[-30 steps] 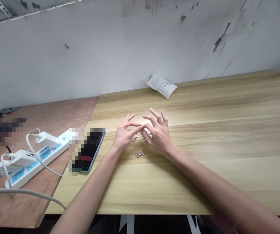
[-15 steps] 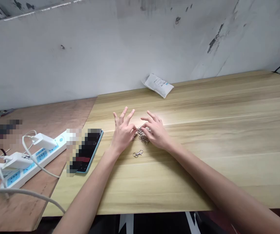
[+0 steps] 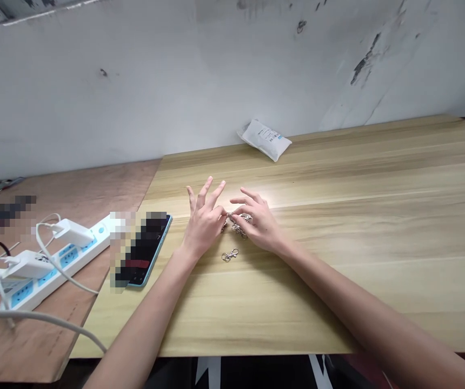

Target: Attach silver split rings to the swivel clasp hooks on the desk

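Pale wood counter (image 3: 338, 216), scuffed white wall behind. Left hand (image 3: 202, 224) pinches the clasp cluster (image 3: 236, 226) thumb-to-forefinger, other fingers splayed. Right hand (image 3: 259, 224) is curled and pinches it too, mid-counter. Loose clasp (image 3: 230, 254) lies just nearer. Suggest a low grip, working one clasp at a time.

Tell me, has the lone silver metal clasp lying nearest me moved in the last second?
No. The lone silver metal clasp lies as far right of the blue-edged phone as before.
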`<action>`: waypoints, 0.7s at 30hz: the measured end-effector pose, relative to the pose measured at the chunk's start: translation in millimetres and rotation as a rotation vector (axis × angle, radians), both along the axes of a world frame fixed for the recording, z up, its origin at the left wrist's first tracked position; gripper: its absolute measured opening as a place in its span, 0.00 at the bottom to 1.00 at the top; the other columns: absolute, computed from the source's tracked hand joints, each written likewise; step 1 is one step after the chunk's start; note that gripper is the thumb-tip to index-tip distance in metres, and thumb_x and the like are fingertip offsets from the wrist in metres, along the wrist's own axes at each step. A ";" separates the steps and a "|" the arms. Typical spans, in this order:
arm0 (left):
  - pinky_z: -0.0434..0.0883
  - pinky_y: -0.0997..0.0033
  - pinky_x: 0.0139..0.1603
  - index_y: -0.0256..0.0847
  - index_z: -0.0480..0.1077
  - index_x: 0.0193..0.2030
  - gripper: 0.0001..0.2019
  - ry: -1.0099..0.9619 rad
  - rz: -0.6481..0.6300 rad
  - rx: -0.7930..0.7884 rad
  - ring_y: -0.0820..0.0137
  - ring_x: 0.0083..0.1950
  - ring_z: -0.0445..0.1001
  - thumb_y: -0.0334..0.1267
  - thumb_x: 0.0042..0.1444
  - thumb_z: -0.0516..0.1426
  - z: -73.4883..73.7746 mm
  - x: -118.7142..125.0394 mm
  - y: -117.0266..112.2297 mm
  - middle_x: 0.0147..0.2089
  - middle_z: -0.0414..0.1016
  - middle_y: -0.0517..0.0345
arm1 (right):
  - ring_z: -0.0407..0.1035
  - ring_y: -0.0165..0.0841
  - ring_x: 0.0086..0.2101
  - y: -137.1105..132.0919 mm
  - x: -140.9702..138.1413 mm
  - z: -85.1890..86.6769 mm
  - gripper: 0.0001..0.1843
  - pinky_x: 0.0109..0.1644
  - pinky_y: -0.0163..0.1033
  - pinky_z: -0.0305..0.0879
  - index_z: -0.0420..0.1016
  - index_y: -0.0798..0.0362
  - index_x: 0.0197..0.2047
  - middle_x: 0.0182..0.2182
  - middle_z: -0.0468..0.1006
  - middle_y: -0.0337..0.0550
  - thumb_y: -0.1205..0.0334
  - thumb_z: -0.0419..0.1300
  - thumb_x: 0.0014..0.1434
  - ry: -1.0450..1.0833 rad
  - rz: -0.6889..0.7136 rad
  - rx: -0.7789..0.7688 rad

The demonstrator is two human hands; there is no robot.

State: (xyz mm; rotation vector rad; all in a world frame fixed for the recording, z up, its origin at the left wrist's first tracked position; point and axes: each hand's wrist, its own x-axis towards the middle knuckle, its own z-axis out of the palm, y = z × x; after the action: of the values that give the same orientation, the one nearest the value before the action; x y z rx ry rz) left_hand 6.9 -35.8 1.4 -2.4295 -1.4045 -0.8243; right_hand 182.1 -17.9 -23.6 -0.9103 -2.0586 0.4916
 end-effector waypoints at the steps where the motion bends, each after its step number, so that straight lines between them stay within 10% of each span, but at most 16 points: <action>1: 0.34 0.29 0.69 0.40 0.71 0.27 0.09 0.004 0.005 0.005 0.51 0.74 0.46 0.32 0.59 0.58 0.0 0.1 0.1 0.69 0.60 0.51 | 0.54 0.45 0.64 -1.0 -0.3 0.7 0.08 0.61 0.59 0.55 0.75 0.49 0.33 0.52 0.77 0.44 0.64 0.56 0.63 0.008 0.003 -0.017; 21: 0.41 0.29 0.69 0.43 0.75 0.30 0.07 -0.046 0.016 0.011 0.53 0.73 0.49 0.39 0.58 0.61 -1.3 -2.6 -0.4 0.67 0.63 0.54 | 0.57 0.47 0.60 8.5 5.0 -1.7 0.07 0.59 0.60 0.53 0.77 0.49 0.31 0.48 0.78 0.47 0.62 0.59 0.60 0.025 -0.142 -0.141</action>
State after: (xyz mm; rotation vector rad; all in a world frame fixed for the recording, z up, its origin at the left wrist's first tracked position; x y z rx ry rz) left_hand 4.3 -36.2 0.0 -2.4029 -1.4292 -0.8877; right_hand 187.1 -9.4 -25.4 -1.1197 -1.9396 0.5731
